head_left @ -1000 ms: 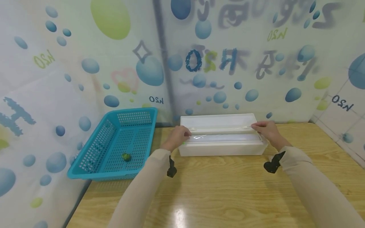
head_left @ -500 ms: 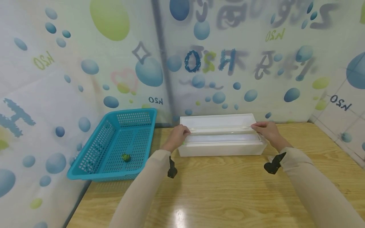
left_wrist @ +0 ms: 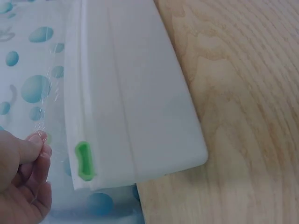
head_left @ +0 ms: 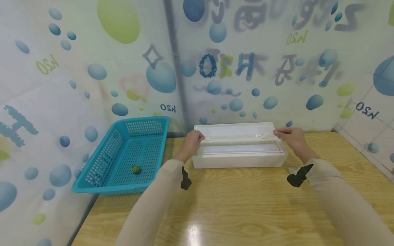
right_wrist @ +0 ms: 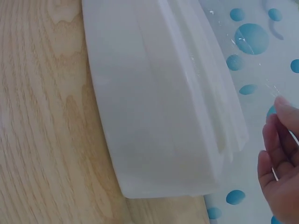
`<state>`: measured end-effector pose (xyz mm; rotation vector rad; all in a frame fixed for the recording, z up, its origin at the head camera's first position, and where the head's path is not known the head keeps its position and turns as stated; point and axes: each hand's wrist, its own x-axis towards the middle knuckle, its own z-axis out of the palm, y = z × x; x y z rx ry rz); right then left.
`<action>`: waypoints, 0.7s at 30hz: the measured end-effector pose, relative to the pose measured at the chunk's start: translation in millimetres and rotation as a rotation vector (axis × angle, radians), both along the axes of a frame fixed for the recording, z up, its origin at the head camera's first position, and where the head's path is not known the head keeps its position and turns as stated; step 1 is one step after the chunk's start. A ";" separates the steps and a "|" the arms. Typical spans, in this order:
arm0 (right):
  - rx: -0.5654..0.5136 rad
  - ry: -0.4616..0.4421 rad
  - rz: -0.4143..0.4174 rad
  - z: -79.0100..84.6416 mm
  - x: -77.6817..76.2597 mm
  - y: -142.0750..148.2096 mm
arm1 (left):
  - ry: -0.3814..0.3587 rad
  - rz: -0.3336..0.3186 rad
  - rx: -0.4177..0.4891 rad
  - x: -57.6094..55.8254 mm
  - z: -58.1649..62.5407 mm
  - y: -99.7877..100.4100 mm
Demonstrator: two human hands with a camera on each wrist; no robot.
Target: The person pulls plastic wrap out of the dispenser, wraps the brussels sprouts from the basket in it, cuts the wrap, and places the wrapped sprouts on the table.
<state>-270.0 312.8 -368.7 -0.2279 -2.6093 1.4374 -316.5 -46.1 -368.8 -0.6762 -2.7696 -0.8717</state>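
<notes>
A long white cling film dispenser point(head_left: 240, 162) stands on the table with its lid point(head_left: 231, 131) raised at the back. Inside its trough lies a pale roll point(head_left: 240, 148). Thin clear cling film point(left_wrist: 45, 105) stretches above the box between both hands. My left hand point(head_left: 191, 144) pinches its left end between thumb and forefinger, just off the box's left end. At the other end, my right hand point(head_left: 293, 140) pinches the film point(right_wrist: 273, 88) beside the lid's right corner. A green slider point(left_wrist: 85, 161) sits near the box's left end in the left wrist view.
To the left stands a turquoise slotted basket point(head_left: 132, 147) holding a small green object point(head_left: 135, 169), too small to name. A crumpled clear scrap point(head_left: 293, 170) lies by the right wrist. Behind the wooden table point(head_left: 240, 205) hangs a bubble-patterned curtain point(head_left: 258, 82).
Both hands have risen slightly, away from the roll, with the film between them. The right hand has also shifted a little to the right. The box and basket stay put.
</notes>
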 end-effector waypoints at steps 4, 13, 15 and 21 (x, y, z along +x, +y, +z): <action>-0.003 0.051 -0.005 6.3 3.0 2.5 | 0.035 -0.007 -0.020 1.5 9.3 -1.3; -0.057 0.099 -0.019 29.0 7.9 5.8 | 0.027 0.017 -0.052 5.3 35.1 -5.2; -0.060 0.108 -0.025 35.2 9.6 6.7 | 0.038 0.008 -0.062 6.5 41.6 -6.3; -0.073 0.180 -0.022 55.1 15.8 7.9 | 0.073 -0.001 -0.066 11.5 62.5 -8.7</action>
